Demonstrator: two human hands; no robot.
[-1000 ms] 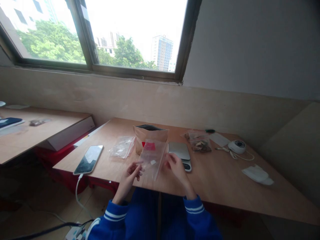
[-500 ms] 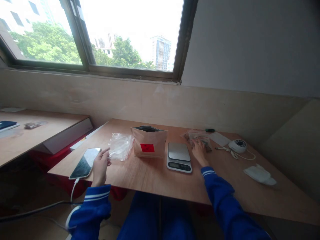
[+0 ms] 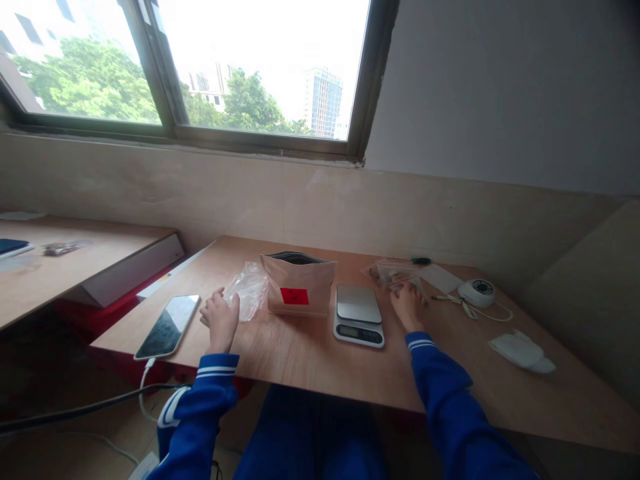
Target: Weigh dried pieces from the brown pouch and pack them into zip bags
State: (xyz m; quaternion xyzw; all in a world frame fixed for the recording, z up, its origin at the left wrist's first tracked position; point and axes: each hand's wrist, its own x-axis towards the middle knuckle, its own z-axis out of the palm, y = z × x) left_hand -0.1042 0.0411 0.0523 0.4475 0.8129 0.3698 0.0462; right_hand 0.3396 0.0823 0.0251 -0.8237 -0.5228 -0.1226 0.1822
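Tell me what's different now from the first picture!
The left hand moved left, to the clear bags. The right hand moved right, to the filled bags. The see-through bag between the hands is gone from there. The paper bag, scale and phone stayed put.

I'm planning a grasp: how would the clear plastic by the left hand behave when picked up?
The clear plastic is probably floppy, as it looks thin and crumpled. Its see-through film suggests it is light for its size. The glossy highlights hint at a slippery surface.
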